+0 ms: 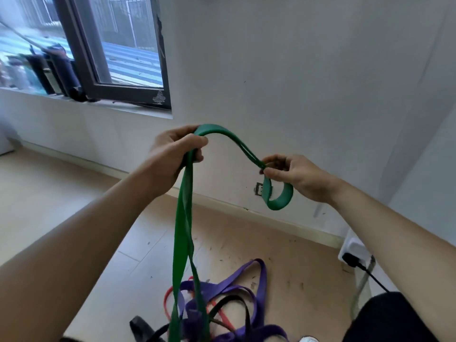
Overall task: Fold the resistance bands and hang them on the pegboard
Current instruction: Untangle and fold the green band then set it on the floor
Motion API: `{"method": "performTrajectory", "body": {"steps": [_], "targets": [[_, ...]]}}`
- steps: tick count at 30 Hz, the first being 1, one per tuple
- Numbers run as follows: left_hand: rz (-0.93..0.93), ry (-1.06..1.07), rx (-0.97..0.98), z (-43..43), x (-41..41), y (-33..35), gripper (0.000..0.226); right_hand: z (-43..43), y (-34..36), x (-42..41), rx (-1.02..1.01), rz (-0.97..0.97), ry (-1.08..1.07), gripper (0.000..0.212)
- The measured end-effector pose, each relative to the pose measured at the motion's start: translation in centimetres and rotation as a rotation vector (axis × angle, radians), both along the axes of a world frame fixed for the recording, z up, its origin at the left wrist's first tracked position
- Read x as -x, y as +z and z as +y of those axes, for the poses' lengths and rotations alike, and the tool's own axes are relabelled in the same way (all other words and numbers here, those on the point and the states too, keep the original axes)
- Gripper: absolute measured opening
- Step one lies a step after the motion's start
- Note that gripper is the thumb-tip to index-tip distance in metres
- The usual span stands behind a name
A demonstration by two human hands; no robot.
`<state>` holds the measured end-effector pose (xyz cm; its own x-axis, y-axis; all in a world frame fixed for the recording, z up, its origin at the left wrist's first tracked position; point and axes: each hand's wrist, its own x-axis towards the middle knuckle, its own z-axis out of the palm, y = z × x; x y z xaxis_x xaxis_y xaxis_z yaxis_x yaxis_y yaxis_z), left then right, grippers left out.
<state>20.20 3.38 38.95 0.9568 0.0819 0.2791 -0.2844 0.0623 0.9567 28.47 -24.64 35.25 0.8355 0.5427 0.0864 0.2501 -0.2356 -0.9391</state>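
Note:
A long green resistance band (183,233) stretches between my two hands. My left hand (172,154) grips it at the top, where it bends over my fingers, and a long doubled length hangs down to the floor. My right hand (293,176) pinches the band's other end, and a short loop dangles below the pinch. On the floor under my hands lies a tangle of purple bands (249,287), a red band (170,294) and a black band (232,302). No pegboard is in view.
A white wall stands ahead with a dark-framed window (118,70) at the upper left and a socket (259,190) low on it. A white power strip with a black plug (351,254) lies at the right by the skirting. The floor is beige tile.

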Motion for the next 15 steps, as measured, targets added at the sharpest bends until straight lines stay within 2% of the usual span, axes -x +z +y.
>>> {"method": "performTrajectory", "body": {"steps": [3, 5, 8, 10, 13, 15], "targets": [[-0.05, -0.069, 0.029, -0.6, 0.3, 0.9, 0.033, 2.1, -0.7, 1.2, 0.07, 0.043, 0.118, 0.045], [-0.049, -0.093, -0.017, -1.0, 0.5, 0.7, 0.033, 3.4, -0.3, 2.2, 0.1, 0.029, 0.142, 0.049], [-0.008, -0.12, -0.144, -1.3, 0.8, -0.5, 0.03, 4.7, 0.8, 3.0, -0.073, -0.014, 0.139, 0.057], [0.021, -0.15, -0.241, -1.1, 0.9, -1.5, 0.026, 5.3, 1.7, 3.2, -0.114, -0.074, 0.128, 0.061], [0.069, -0.18, -0.335, -0.7, 1.2, -2.6, 0.024, 6.0, 2.0, 3.6, 0.028, -0.194, 0.135, 0.052], [0.089, -0.193, -0.37, -0.5, 1.3, -3.1, 0.024, 6.1, 1.7, 3.6, 0.102, -0.206, 0.141, 0.047]]}}
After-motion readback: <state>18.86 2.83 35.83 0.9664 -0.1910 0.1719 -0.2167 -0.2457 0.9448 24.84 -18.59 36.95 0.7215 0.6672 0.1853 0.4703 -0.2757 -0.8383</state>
